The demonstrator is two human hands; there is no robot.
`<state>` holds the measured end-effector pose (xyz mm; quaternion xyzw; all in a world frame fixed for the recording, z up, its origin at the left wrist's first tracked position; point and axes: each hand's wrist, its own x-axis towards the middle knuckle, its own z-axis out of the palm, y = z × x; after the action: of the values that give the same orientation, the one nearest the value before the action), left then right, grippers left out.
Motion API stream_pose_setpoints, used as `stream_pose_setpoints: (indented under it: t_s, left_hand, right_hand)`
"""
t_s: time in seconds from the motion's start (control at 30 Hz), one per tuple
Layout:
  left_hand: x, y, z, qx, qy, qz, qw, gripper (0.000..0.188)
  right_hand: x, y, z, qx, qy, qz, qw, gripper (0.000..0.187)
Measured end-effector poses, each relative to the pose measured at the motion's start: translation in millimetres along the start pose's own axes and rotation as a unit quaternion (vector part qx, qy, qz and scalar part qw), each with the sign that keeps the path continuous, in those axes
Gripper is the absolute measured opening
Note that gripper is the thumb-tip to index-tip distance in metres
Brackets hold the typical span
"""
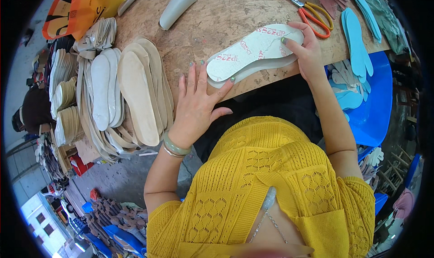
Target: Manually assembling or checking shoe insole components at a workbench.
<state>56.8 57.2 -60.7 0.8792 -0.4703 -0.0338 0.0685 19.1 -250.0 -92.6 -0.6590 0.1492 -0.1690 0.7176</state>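
Note:
A white insole [248, 50] with pink print lies at the table's near edge, over a greyish insole-shaped piece [271, 66] whose lower rim shows beneath it. My right hand [311, 56] grips the pair at the right end, thumb on top, the other fingers partly hidden at the far rim. At the opposite end, my left hand [196, 106] rests with its fingers spread, its index finger against the insoles' rounded tip. Beige insoles [138, 93] are stacked to the left of that hand, next to white ones [104, 88].
Orange-handled scissors [316, 19] lie at the back right, near light-blue insoles [355, 43]. A blue tub [377, 104] with blue and pale offcuts stands by the right edge. Rolled grey sheet [181, 7] and an orange bag [88, 9] are toward the back of the wooden table [217, 29].

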Motion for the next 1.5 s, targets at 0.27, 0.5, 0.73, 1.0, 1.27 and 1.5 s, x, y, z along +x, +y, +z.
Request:
stream_pose_setpoints:
  t_s: [0.27,0.5,0.73,1.0,1.27,1.5]
  left_hand:
    - [1,1,-3,-0.004,-0.01,0.0,1.0,0.073]
    - [1,1,-4,-0.003,-0.014,0.002,1.0,0.073]
    - [1,0,-4,-0.007,-0.017,0.003,1.0,0.072]
    - [1,1,-5,-0.013,-0.016,0.004,1.0,0.072]
    - [33,19,-9,-0.077,0.172,0.01,0.982,0.07]
    - [100,40,2,-0.193,0.238,0.004,0.952,0.062]
  right_hand:
    - [-2,5,0,-0.1,0.039,-0.058,0.993,0.037]
    - [0,4,-2,0.035,0.032,0.0,0.999,0.038]
    - [0,3,-1,0.041,0.026,0.013,0.999,0.037]
    - [-2,5,-3,-0.061,0.039,-0.023,0.997,0.036]
    - [-3,2,0,-0.125,0.051,-0.047,0.99,0.036]
    - [-4,5,-1,-0.123,0.055,-0.075,0.988,0.035]
